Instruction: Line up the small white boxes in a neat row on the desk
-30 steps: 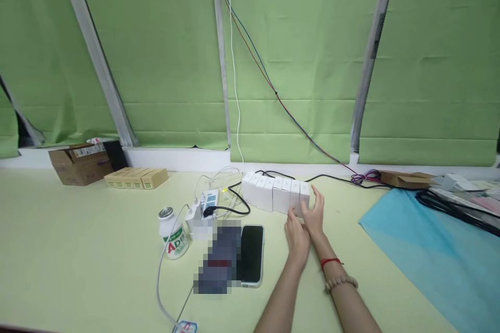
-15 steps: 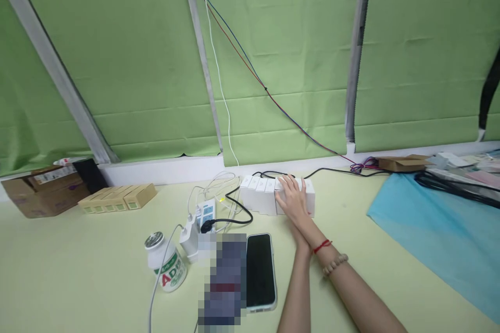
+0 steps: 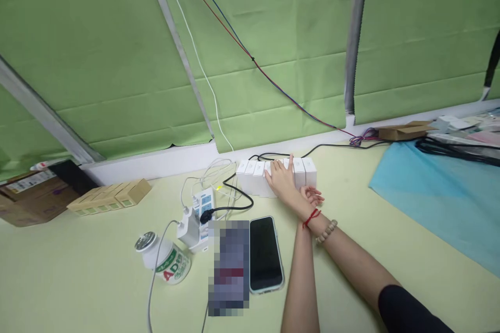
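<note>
A row of several small white boxes [image 3: 250, 181] stands upright side by side near the back of the table. My right hand [image 3: 282, 181] lies on the middle of the row with its fingers spread, touching the tops and fronts and hiding part of them. It wears a red string and a beaded bracelet. Crossing underneath the right wrist, my left arm reaches to the right. My left hand [image 3: 311, 196] shows just in front of the row's right end, fingers apart, with nothing visible in it; its base is hidden behind the right wrist.
A black-screened phone [image 3: 266, 254] lies in front of the boxes. Left of it are a power strip [image 3: 205, 202] with plugged cables and a white bottle [image 3: 166, 260]. Brown boxes [image 3: 111, 196] stand far left; a blue sheet [image 3: 437, 202] covers the right side.
My right hand has moved left along the row, uncovering the boxes at its right end. My left hand has come into view past the right wrist. The camera view has tilted and shifted.
</note>
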